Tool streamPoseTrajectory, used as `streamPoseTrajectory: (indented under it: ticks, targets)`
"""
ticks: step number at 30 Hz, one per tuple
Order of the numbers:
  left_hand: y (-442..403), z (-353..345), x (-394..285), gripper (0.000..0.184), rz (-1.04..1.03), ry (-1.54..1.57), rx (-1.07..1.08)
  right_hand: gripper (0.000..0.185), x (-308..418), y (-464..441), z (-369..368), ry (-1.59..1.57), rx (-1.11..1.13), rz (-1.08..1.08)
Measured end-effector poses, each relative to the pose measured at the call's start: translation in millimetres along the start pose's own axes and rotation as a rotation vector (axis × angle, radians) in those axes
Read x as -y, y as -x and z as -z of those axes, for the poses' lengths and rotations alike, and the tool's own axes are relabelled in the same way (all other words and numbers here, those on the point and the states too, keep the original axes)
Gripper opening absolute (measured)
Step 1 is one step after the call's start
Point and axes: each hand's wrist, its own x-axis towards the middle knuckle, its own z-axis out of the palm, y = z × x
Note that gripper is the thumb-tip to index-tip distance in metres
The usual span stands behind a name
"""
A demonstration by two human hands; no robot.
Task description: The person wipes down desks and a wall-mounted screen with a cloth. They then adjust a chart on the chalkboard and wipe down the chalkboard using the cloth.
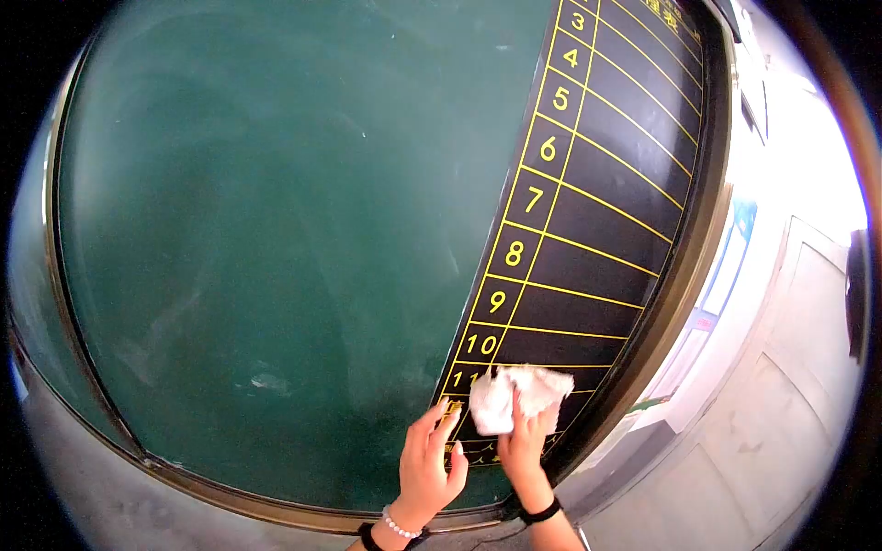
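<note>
A white cloth [522, 397] lies bunched against the lower rows of a black numbered chart [588, 266] with yellow lines. My right hand [525, 450], a dark band at its wrist, presses and grips the cloth from below; part of its fingers is hidden by the folds. Just to the left, my left hand [430, 461] has its fingers apart, the tips at the chart's lower left edge near the row under 11. It wears a bead bracelet [401, 525] and a dark band, and holds nothing.
The green chalkboard [276, 230], with faint chalk smears, fills the left and middle. A brown frame [657, 321] borders the board and chart. To the right are a pale door [781, 349] and a poster [726, 262] on the wall.
</note>
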Motion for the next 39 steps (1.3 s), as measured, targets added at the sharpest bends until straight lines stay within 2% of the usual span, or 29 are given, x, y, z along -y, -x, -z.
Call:
streamPoseTrajectory:
  ticks: [5, 7, 8, 9, 11, 12, 13, 15, 16, 17, 18, 19, 20, 23, 24, 26, 27, 29, 31, 33, 35, 39]
  targets:
    - [51.3, 15.0, 26.6, 0.046, 0.158, -0.073, 0.219, 0.073, 18.5, 75.9, -11.5, -0.110, 0.204, -0.123]
    - [70.7, 22.1, 29.2, 0.035, 0.244, -0.069, 0.260, 0.072, 26.6, 93.8, -2.9, -0.190, 0.345, -0.252]
    - [81.0, 24.5, 31.0, 0.033, 0.296, -0.053, 0.300, 0.074, 27.3, 99.3, 3.6, -0.238, 0.379, -0.268]
    - [91.5, 28.1, 33.7, 0.031, 0.345, -0.036, 0.338, 0.068, 32.1, 105.8, 11.2, -0.286, 0.357, -0.337]
    - [104.3, 37.3, 33.2, 0.029, 0.498, 0.011, 0.392, 0.062, 36.1, 125.7, 19.1, -0.632, 0.452, -0.717]
    - [109.9, 41.4, 34.9, 0.029, 0.530, 0.019, 0.398, 0.052, 27.0, 154.6, 10.2, -0.813, 0.387, -0.735]
    - [114.6, 43.8, 37.2, 0.029, 0.561, 0.028, 0.401, 0.045, 17.2, 171.4, 17.9, -0.994, 0.689, -1.116]
    - [117.2, 48.4, 37.2, 0.028, 0.604, 0.054, 0.382, 0.046, 15.1, 190.2, 23.2, -1.654, 0.517, -1.427]
    - [120.1, 50.7, 40.0, 0.035, 0.608, 0.062, 0.398, 0.047, 14.8, 204.2, 24.8, -1.793, 0.452, -1.599]
    - [121.1, 52.0, 38.6, 0.038, 0.611, 0.061, 0.389, 0.043, 9.7, 234.1, 15.2, -1.744, 0.303, -1.699]
    - [120.8, 50.0, 36.7, 0.042, 0.610, 0.055, 0.377, 0.040, 19.6, 232.5, 22.2, -1.537, 0.268, -1.746]
    - [120.0, 48.4, 36.4, 0.046, 0.606, 0.049, 0.360, 0.038, 27.4, 228.8, 27.0, -1.331, 0.240, -1.774]
    - [119.6, 48.3, 36.2, 0.049, 0.595, 0.038, 0.372, 0.035, 18.0, 254.6, 22.2, -1.307, 0.333, -1.707]
    - [120.2, 43.7, 38.7, 0.058, 0.572, 0.043, 0.378, 0.032, 14.6, 272.3, 29.9, -1.456, 0.332, -1.725]
    - [121.9, 42.2, 41.4, 0.059, 0.570, 0.060, 0.376, 0.028, 28.6, 241.1, 38.6, -1.460, 0.278, -1.758]
    - [125.8, 41.4, 46.8, 0.059, 0.579, 0.098, 0.397, 0.028, 31.0, 244.1, 37.8, -1.319, 0.305, -1.774]
    - [127.8, 40.3, 49.2, 0.059, 0.655, 0.206, 0.392, 0.027, 31.8, 246.7, 35.3, -1.255, 0.313, -1.770]
    - [131.4, 34.2, 54.3, 0.061, 0.795, 0.423, 0.369, 0.029, 29.2, 248.9, 31.0, -1.365, 0.365, -1.772]
    - [132.3, 31.7, 54.0, 0.064, 0.834, 0.565, 0.368, 0.030, 29.2, 245.6, 33.3, -1.530, 0.395, -1.771]
    - [132.3, 29.0, 49.0, 0.065, 0.888, 0.661, 0.362, 0.030, 31.6, 242.9, 37.1, -1.534, 0.436, -1.721]
    - [137.6, 26.0, 51.0, 0.067, 0.924, 0.695, 0.370, 0.030, 34.3, 241.6, 37.8, -1.519, 0.458, -1.728]
    - [140.6, 23.5, 51.5, 0.069, 0.955, 0.694, 0.351, 0.028, 31.2, 252.0, 44.2, -1.579, 0.342, -1.752]
